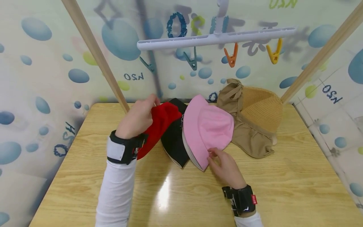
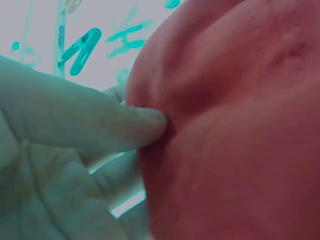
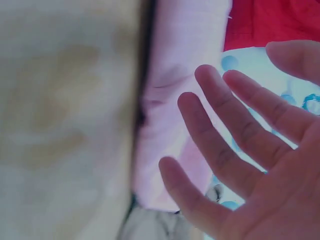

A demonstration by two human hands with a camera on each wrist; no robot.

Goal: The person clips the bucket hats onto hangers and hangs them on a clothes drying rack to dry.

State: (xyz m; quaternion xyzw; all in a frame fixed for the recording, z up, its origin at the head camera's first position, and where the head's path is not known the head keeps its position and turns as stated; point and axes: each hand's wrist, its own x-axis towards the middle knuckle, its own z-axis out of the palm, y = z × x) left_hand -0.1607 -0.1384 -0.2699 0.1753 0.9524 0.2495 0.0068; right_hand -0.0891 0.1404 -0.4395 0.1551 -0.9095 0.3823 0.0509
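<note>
A red hat (image 1: 161,121) is pinched at its left side by my left hand (image 1: 138,117). The left wrist view has the thumb (image 2: 120,125) pressed into the red cloth (image 2: 235,135), with fingers behind it. Partly under the red hat lies a black bucket hat (image 1: 173,143) with white stitching. Overlapping that is a pink bucket hat (image 1: 211,124), lying on its side. My right hand (image 1: 225,167) is at the pink brim's lower right edge. Its fingers (image 3: 215,135) are spread and relaxed in the right wrist view; contact with the brim is unclear.
A straw-and-brown sun hat (image 1: 261,107) lies at the table's back right. Overhead hangs a white bar (image 1: 184,42) with teal clips (image 1: 193,60), an orange clip (image 1: 232,56) and a yellow clip (image 1: 274,53). Wooden posts (image 1: 97,56) flank the wooden table (image 1: 286,189).
</note>
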